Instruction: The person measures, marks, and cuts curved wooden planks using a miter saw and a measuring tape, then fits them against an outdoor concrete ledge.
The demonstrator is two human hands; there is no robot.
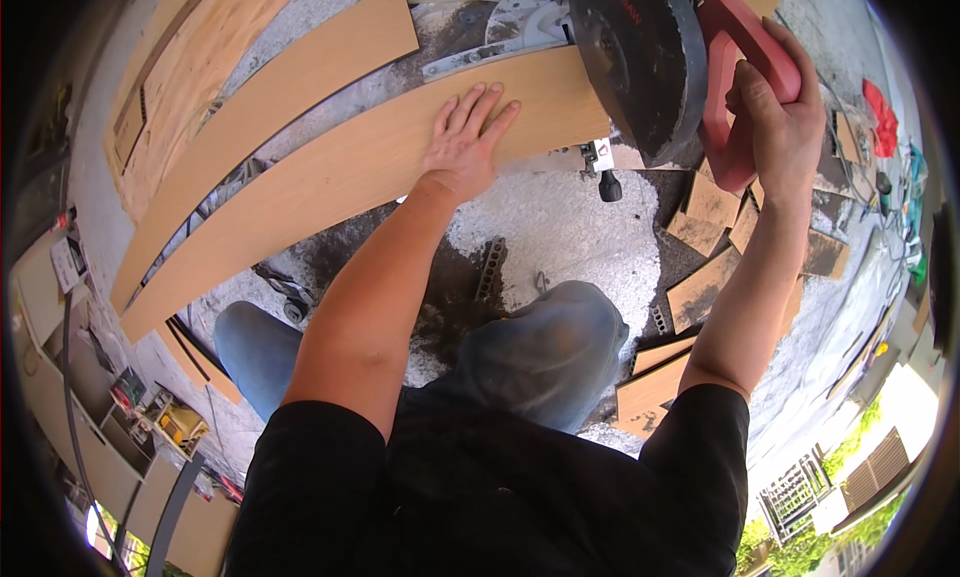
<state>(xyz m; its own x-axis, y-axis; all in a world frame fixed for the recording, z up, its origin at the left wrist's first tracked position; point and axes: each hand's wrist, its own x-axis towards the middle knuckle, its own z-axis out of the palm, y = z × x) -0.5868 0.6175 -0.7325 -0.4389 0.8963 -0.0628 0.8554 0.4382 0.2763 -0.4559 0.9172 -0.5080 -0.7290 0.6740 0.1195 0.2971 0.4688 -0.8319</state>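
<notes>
My left hand (467, 142) lies flat on a long light-brown board (345, 182), its fingers spread and pointing away from me. The board's right end runs up to the dark round blade guard (640, 67) of a miter saw, which hides the blade. My right hand (785, 122) is wrapped round the saw's red loop handle (745, 67), to the right of the guard. Behind the board shows the saw's grey metal fence and angle scale (525, 22). A black knob (610, 187) sticks out below the board near the guard.
A second long board (330, 52) lies beyond the first one. Several cut board pieces (705, 212) are scattered on the floor at the right, by my arm. A red bag-like item (880, 117) lies at far right. My knees (545, 357) are bent close below the board.
</notes>
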